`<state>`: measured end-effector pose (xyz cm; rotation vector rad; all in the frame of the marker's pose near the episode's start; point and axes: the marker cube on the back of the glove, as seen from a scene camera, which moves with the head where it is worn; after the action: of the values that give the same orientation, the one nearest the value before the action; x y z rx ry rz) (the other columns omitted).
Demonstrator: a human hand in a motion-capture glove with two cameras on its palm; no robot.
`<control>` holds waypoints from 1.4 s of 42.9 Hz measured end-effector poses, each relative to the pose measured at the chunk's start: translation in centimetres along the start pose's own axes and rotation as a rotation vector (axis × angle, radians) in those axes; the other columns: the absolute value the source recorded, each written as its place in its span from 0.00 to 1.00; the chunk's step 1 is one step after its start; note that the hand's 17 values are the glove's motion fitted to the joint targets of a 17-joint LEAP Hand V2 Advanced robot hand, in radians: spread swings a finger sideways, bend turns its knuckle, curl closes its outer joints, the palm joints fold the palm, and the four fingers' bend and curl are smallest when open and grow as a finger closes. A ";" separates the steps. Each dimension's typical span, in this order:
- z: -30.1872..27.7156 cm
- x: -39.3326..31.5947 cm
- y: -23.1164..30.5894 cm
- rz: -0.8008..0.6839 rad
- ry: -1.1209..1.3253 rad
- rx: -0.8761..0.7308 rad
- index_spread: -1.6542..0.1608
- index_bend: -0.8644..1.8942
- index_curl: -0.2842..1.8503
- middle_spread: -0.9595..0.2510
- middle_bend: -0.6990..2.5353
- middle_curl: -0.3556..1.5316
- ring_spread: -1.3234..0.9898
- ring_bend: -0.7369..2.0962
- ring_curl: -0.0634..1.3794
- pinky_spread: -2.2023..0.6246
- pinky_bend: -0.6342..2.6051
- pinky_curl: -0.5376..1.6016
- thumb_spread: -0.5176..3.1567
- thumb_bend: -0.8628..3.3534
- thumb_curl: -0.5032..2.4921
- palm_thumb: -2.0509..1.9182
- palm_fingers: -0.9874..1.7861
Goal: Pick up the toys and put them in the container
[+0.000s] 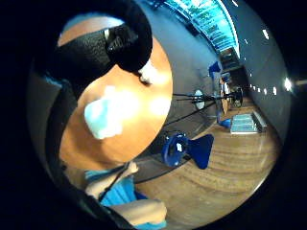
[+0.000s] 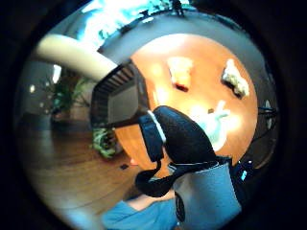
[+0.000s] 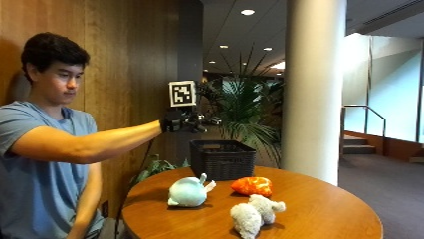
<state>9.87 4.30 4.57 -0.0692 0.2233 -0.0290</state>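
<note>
Round wooden table [image 3: 318, 209] at the lower right of the outside view, carrying everything below. Seated at its left edge, a person in a blue T-shirt [image 3: 26, 164], right arm stretched out level above the table.

Black woven basket [image 3: 222, 158] at the far edge of the tabletop, open at the top, nothing visible inside from this angle (the same dark container [image 2: 117, 98] shows at the table's rim in the thumb-side palm view).

Pale mint-green plush toy [image 3: 188, 192] lying near the left of the table, just in front of the basket. Seen again in both palm views [image 1: 105, 117] [image 2: 211, 122], on the wood, well apart from the palm.

White fluffy plush toy [image 3: 255, 214] nearest the front edge, right of the green one and apart from it; also at [image 2: 235, 79].

Orange plush toy [image 3: 252, 186] between the white toy and the basket, close to the basket's right corner but not touching it; also at [image 2: 180, 72].

Gloved right hand [image 3: 177, 122] raised well above the table, left of the basket, touching none of the toys. Fingers curled in toward the palm, nothing held.
</note>
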 end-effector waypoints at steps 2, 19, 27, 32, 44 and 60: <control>1.3 0.4 0.9 -0.097 -0.007 -0.003 0.75 0.36 0.22 0.81 0.27 0.33 0.57 0.35 0.15 0.79 0.52 0.42 0.52 0.20 0.23 0.51 0.34; 12.5 3.8 3.6 -0.075 0.081 -0.081 0.76 0.34 0.22 0.82 0.26 0.33 0.59 0.34 0.17 0.79 0.57 0.44 0.48 0.19 0.23 0.50 0.29; 17.3 4.5 4.4 -0.036 0.080 -0.142 0.76 0.34 0.21 0.83 0.25 0.31 0.59 0.32 0.17 0.80 0.60 0.44 0.46 0.19 0.23 0.50 0.25; 19.4 3.8 5.0 0.053 -0.024 -0.159 0.76 0.33 0.21 0.83 0.25 0.31 0.59 0.32 0.18 0.80 0.60 0.44 0.46 0.19 0.24 0.50 0.24; 23.0 3.8 5.4 0.065 -0.058 -0.121 0.76 0.35 0.21 0.83 0.24 0.29 0.59 0.32 0.18 0.81 0.61 0.44 0.45 0.19 0.24 0.51 0.25; 23.8 3.9 3.5 0.100 -0.050 0.083 0.72 0.43 0.23 0.80 0.28 0.28 0.54 0.55 0.29 0.71 0.54 0.40 0.48 0.21 0.25 0.53 0.54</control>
<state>19.01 9.19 26.57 0.0240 0.1756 0.0632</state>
